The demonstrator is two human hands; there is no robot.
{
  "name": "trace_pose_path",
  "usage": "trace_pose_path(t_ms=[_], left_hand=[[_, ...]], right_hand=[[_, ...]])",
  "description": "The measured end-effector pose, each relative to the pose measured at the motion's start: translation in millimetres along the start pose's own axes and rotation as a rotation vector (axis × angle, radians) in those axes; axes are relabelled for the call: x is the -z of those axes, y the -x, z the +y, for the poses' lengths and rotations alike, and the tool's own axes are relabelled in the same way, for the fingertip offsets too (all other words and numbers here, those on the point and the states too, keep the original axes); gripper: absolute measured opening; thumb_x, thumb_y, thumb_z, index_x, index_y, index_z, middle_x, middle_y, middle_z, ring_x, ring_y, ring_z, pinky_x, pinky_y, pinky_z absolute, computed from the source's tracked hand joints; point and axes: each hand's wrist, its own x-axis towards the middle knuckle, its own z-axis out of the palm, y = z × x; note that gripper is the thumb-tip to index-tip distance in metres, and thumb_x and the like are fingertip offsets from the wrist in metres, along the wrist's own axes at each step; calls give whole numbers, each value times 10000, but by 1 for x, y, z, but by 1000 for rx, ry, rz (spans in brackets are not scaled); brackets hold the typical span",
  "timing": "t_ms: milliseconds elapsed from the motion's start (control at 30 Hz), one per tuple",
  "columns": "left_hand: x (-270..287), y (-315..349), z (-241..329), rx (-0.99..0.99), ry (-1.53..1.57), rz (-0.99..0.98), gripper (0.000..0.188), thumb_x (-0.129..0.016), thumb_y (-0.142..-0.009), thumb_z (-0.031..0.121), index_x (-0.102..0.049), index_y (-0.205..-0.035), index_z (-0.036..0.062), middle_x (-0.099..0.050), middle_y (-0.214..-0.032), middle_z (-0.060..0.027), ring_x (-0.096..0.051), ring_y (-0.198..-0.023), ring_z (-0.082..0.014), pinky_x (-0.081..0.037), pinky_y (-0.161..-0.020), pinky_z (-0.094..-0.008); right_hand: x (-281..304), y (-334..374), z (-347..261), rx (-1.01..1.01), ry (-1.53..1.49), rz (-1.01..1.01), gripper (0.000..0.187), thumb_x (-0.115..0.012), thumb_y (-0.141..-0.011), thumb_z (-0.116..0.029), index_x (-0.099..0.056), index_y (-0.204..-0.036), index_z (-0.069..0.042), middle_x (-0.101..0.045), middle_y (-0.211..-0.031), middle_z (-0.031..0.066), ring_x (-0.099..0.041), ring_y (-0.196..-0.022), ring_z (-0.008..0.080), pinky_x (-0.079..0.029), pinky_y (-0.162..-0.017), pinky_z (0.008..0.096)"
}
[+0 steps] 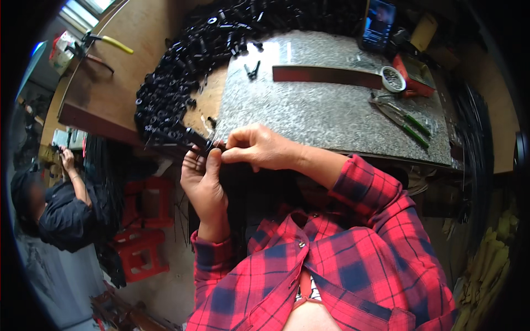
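My left hand [205, 181] is closed on a black tube-shaped part [197, 137] beside the table's near left corner, thumb up along it. My right hand [261, 148] meets it from the right, thumb and forefinger pinched together close to the left thumb. Whatever lies in that pinch is hidden or too small to name. Thin pale strands [212, 128] show just above the fingertips. A large heap of small black tubular parts [165, 94] spreads beyond my left hand and along the back.
On the speckled stone slab [309, 118] lie a dark flat bar [326, 76], green-handled pliers [411, 128] and a loose black piece [252, 70]. A white cup of small metal bits [392, 79], a red box [417, 77] and a phone [378, 25] stand back right. Another person [72, 204] works at far left near red stools [144, 204].
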Motion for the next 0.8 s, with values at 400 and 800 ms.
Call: trace_pose_path(t_ms=[400, 800], left_hand=[[17, 1, 2, 55, 19, -37, 127, -579, -910, 23, -594, -1028, -22, -652, -956, -73, -613, -828, -129, -498, -751, -241], [25, 2, 9, 11, 27, -218, 247, -612, -893, 68, -578, -1110, -45, -653, -1009, -127, -629, -912, -186, -479, -864, -300]], right_hand=[[-7, 0, 6, 8, 46, 3, 276, -698, -825, -287, -612, -806, -25, -590, -702, 28, -543, -508, 98, -431, -429, 241], [-1, 7, 3, -67, -143, -113, 283, -719, -807, -295, -608, -750, -41, -565, -651, -12, -508, -486, 62, -399, -438, 211]])
